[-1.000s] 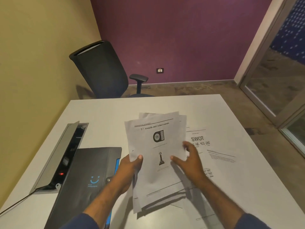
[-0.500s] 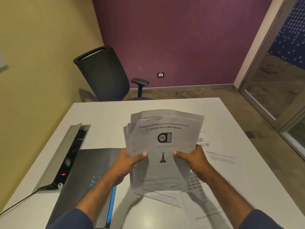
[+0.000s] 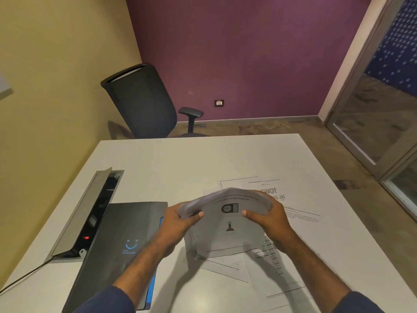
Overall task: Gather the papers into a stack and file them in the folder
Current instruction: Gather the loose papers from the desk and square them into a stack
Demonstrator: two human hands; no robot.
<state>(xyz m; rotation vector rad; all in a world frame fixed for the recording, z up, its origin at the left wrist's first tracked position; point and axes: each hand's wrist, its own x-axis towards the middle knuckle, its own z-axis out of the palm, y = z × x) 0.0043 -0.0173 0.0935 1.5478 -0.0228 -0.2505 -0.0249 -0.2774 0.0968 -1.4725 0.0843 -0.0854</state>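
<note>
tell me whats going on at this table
A person is gathering printed papers. The left hand and right hand grip a bundle of sheets by its sides, its bottom edge down on the white table. More loose sheets, one headed SWOT, lie beneath. The dark folder lies closed to the left, not yet used.

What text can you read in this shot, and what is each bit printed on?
"SWOT": loose sheet on the table, its first letter partly hidden.
Heading on the held stack's top page: too blurred.
Small print under the folder smile logo: too small.
Other sheets' text: unreadable.
</note>
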